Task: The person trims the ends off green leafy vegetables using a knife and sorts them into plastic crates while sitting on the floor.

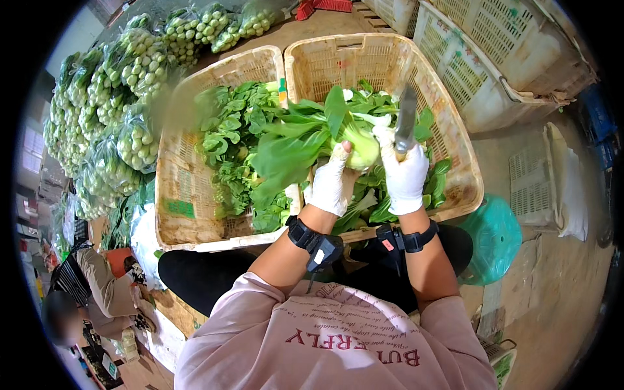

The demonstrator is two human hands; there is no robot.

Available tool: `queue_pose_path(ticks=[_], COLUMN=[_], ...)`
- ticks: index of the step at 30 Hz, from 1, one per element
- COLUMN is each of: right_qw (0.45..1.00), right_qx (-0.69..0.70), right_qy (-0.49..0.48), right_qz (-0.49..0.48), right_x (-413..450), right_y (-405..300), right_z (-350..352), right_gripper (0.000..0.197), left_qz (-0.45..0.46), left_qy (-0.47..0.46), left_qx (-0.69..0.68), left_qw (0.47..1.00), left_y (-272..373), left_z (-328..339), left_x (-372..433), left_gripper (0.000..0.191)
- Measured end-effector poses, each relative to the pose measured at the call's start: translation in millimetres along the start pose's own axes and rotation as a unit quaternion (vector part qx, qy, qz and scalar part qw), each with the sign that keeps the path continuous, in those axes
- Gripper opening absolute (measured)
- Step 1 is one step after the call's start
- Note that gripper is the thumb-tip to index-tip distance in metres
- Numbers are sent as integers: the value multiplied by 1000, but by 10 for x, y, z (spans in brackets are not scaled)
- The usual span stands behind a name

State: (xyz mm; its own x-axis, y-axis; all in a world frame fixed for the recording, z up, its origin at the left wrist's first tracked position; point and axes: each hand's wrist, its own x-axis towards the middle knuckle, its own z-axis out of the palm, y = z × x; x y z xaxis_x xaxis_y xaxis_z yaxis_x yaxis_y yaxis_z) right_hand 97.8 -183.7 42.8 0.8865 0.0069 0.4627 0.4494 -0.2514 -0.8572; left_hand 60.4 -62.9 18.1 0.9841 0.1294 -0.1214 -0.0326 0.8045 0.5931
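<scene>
My left hand (332, 183), in a white glove with a bare thumb tip showing, holds a head of bok choy (361, 144). Its leaves fan out to the left and its pale base faces right. My right hand (405, 175), also gloved, grips a knife (405, 119) with the blade pointing away from me. The fingers of that hand are close to the base of the bok choy, beside a pale loose stalk (378, 119). Both hands are above the right plastic crate (460, 183), which holds loose leaves (382, 207).
A left plastic crate (183, 231) adjoins it, holding leafy greens (234, 117). Bagged bok choy (141, 68) is piled at left. Stacked crates (468, 87) stand far right, a teal plastic stool (495, 243) nearer. At lower left sits another person (105, 287). A red broom (331, 5) lies beyond.
</scene>
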Motion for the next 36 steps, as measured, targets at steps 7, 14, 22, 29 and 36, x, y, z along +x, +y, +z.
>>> queue_pose_path(ticks=[7, 14, 22, 29, 36], right_qw=[993, 977, 990, 971, 935], right_qx=[-65, -133, -16, 148, 278], right_qy=[-95, -159, 5, -42, -173], right_qz=[-38, -41, 141, 186, 134], right_x=[-26, -37, 270, 159, 1], right_y=[-49, -77, 577, 56, -25], right_z=[-68, -26, -304, -166, 22], right_gripper=[34, 30, 19, 52, 56], left_qz=[74, 75, 47, 10, -129], left_qy=[41, 21, -14, -46, 11], left_qx=[157, 289, -86, -179, 8], left_qw=[984, 954, 995, 983, 992], left_y=[22, 49, 427, 405, 284], left_z=[-107, -66, 45, 14, 49], left_x=[20, -38, -96, -79, -137], left_gripper=[46, 44, 68, 63, 71])
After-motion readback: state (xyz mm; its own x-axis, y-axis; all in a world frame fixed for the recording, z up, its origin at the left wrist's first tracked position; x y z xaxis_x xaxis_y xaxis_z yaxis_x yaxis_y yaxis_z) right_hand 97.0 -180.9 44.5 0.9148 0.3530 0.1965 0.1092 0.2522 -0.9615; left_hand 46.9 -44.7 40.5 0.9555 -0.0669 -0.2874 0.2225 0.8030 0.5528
